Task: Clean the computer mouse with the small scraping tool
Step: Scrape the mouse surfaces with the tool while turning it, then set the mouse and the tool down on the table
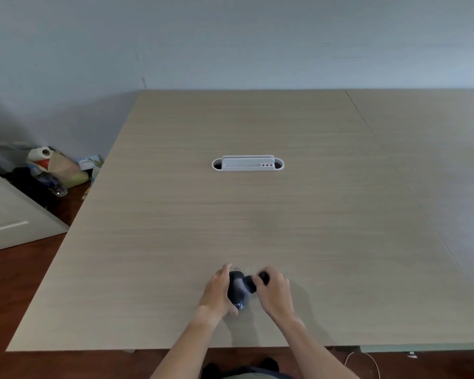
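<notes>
A black computer mouse (236,292) lies on the wooden table (230,220) near its front edge. My left hand (216,291) wraps around the mouse's left side and holds it in place. My right hand (275,291) is closed around a small dark tool (253,281). The tool's blurred end rests against the top right of the mouse. Most of the tool is hidden inside my fingers.
A white cable-port insert (247,163) is set into the middle of the table. Left of the table, bags, a paper roll and a water bottle (49,181) lie on the floor beside a white cabinet (11,214). A second table (435,160) adjoins on the right.
</notes>
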Available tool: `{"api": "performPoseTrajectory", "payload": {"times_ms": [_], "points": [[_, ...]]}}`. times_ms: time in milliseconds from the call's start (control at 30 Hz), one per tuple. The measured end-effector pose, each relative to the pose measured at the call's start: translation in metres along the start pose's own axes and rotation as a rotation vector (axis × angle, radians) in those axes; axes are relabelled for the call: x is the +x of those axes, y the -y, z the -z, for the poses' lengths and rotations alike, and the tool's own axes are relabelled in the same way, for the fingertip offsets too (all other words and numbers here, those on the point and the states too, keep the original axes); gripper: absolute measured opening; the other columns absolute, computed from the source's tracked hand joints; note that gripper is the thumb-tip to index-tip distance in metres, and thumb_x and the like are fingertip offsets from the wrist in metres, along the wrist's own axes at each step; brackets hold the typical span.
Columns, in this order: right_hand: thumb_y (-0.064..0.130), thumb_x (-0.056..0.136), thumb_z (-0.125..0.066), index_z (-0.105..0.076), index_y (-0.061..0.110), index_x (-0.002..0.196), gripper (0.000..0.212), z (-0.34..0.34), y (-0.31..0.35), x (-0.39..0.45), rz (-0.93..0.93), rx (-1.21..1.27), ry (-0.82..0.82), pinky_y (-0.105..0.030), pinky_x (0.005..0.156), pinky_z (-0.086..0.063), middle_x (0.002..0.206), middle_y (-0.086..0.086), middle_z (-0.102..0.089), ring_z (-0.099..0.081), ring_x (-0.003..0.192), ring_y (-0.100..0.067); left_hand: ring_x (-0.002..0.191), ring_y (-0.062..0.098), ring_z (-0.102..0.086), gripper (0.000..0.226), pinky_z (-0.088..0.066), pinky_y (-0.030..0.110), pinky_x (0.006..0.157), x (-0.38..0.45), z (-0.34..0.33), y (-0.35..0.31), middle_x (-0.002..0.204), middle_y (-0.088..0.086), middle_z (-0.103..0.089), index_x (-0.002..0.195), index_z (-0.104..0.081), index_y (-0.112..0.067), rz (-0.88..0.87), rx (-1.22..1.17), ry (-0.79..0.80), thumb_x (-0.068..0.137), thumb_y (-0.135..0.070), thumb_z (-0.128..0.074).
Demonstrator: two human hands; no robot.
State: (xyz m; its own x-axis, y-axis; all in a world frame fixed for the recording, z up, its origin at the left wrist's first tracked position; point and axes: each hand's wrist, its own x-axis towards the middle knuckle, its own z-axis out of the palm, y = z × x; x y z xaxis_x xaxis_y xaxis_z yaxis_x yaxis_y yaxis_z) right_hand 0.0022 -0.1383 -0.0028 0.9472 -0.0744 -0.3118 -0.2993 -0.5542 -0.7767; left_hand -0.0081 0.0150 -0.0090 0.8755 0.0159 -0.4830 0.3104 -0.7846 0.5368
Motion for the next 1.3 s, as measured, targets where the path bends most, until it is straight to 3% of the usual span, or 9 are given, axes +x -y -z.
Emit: {"api": "performPoseTrajectory", "payload": {"times_ms": [100,233,400,533,667,833,1067,1200,1300], "points": [[0.018,0.088,-0.063,-0.064,0.013,0.079,0.010,-0.002,0.007,-0.002,-0.023,0.089,-0.141,-0.025,0.057,-0.042,0.070,0.004,-0.065,-0.059,0.068,-0.009,0.131,0.025,-0.042,0.119,-0.039,0.030,0.104,0.000,0.000,-0.001,0.143,0.005,-0.043,0.147,-0.023,-0.013,0.005,-0.011,-0.006,0.049,-0.015,-0.092],[0.017,0.083,-0.066,-0.067,0.009,0.076,0.011,-0.011,0.010,-0.001,0.027,0.024,0.124,-0.020,0.054,-0.040,0.067,0.003,-0.064,-0.056,0.062,-0.010,0.129,0.024,-0.044,0.121,-0.040,0.027,0.101,0.001,0.001,0.001,0.140,0.005,-0.046,0.147,-0.023,-0.014,0.015,-0.019,0.002,0.048,-0.015,-0.092],[0.019,0.089,-0.064,-0.065,0.015,0.082,0.008,-0.007,0.011,0.000,-0.012,0.119,-0.176,-0.021,0.055,-0.040,0.068,0.007,-0.065,-0.060,0.065,-0.008,0.129,0.026,-0.044,0.122,-0.042,0.033,0.104,0.001,0.003,0.001,0.141,0.005,-0.046,0.145,-0.023,-0.014,0.010,-0.025,0.003,0.045,-0.017,-0.093],[0.020,0.084,-0.065,-0.063,0.016,0.071,0.014,-0.008,0.014,0.006,0.012,0.037,0.078,-0.027,0.056,-0.045,0.065,0.004,-0.063,-0.059,0.060,-0.017,0.129,0.026,-0.044,0.123,-0.043,0.031,0.101,0.002,0.003,0.002,0.140,0.004,-0.046,0.146,-0.021,-0.015,0.006,-0.015,0.009,0.046,-0.017,-0.093],[0.024,0.089,-0.062,-0.063,0.016,0.082,0.011,-0.006,0.025,0.010,-0.009,0.060,-0.108,-0.025,0.055,-0.041,0.069,0.006,-0.065,-0.059,0.066,-0.012,0.126,0.026,-0.046,0.120,-0.046,0.034,0.099,0.000,0.002,0.001,0.136,0.002,-0.046,0.143,-0.024,-0.019,0.015,-0.042,0.009,0.046,-0.016,-0.093],[0.022,0.084,-0.063,-0.064,0.015,0.082,0.008,-0.013,0.028,0.017,-0.006,-0.027,0.108,-0.025,0.057,-0.041,0.078,0.001,-0.066,-0.060,0.074,-0.019,0.099,0.017,-0.052,0.092,-0.044,0.024,0.075,0.001,0.001,0.007,0.109,-0.009,-0.051,0.112,-0.039,-0.022,0.009,-0.060,-0.007,0.038,-0.016,-0.092],[0.019,0.078,-0.065,-0.066,0.009,0.067,0.016,-0.013,0.019,0.015,-0.060,0.037,0.126,-0.041,0.058,-0.051,0.057,0.004,-0.060,-0.056,0.056,-0.019,0.120,0.025,-0.052,0.123,-0.046,0.027,0.089,0.003,0.000,0.004,0.125,0.000,-0.056,0.141,-0.023,-0.019,0.028,-0.044,-0.002,0.040,-0.018,-0.093],[0.021,0.083,-0.065,-0.066,0.009,0.074,0.015,-0.009,0.014,0.011,-0.090,0.084,-0.065,-0.037,0.061,-0.048,0.064,0.002,-0.065,-0.060,0.064,-0.019,0.125,0.027,-0.048,0.126,-0.046,0.032,0.098,0.002,0.000,0.001,0.136,0.004,-0.050,0.146,-0.020,-0.016,0.033,-0.031,0.000,0.043,-0.019,-0.093],[0.019,0.076,-0.067,-0.057,-0.002,0.061,0.028,-0.006,0.009,0.010,-0.077,0.112,0.122,-0.035,0.052,-0.042,0.049,-0.001,-0.052,-0.047,0.048,-0.018,0.125,0.025,-0.048,0.123,-0.044,0.028,0.097,0.001,0.001,0.002,0.136,0.005,-0.050,0.145,-0.022,-0.014,0.033,-0.035,-0.003,0.044,-0.018,-0.093]]}}
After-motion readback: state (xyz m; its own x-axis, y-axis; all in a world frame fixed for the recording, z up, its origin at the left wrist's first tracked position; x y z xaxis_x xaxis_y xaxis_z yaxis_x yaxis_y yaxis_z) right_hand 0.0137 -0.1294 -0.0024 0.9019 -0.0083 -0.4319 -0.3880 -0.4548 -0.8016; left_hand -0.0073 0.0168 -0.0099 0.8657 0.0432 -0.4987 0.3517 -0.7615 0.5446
